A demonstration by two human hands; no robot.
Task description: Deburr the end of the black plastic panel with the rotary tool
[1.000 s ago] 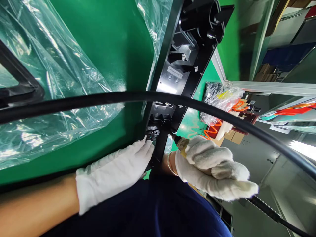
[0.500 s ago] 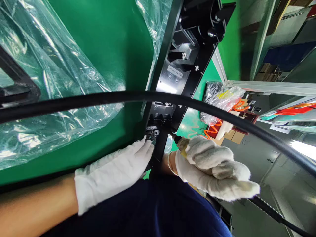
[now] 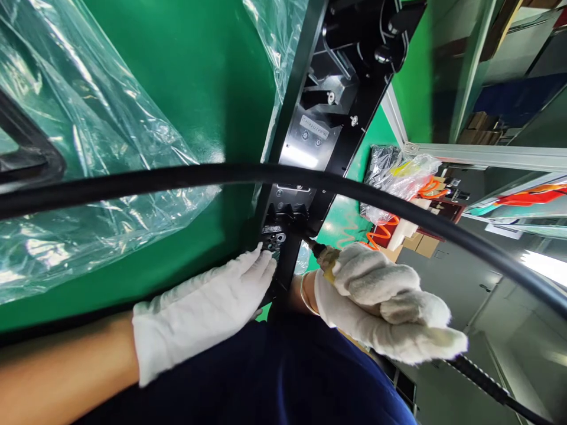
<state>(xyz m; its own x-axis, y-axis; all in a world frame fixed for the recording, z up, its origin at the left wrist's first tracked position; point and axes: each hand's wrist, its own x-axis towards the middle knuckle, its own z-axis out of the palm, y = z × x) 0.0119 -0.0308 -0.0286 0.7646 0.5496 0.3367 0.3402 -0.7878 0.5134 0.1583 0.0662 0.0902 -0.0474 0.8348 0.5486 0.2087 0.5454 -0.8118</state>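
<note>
A long black plastic panel [image 3: 323, 112] with screws and brackets stands on edge over the green table [image 3: 186, 77]. My left hand [image 3: 208, 307], in a white glove, lies flat with its fingertips against the panel's lower end beside a small metal fitting [image 3: 274, 239]. My right hand [image 3: 381, 301], also gloved, is closed around a powered screwdriver [image 3: 321, 254] whose tip points at the panel's lower edge. The tool's black hose [image 3: 487, 386] trails off to the lower right.
A thick black hose [image 3: 221, 175] arcs across the whole view. Clear plastic bags [image 3: 88, 177] lie on the table at left. At right stand an aluminium frame [image 3: 478, 154], a bag of parts [image 3: 398, 177], orange coiled tubing [image 3: 381, 230] and cardboard boxes [image 3: 420, 245].
The view has shifted very slightly. Both hands stay in the same places on the panel and the screwdriver.
</note>
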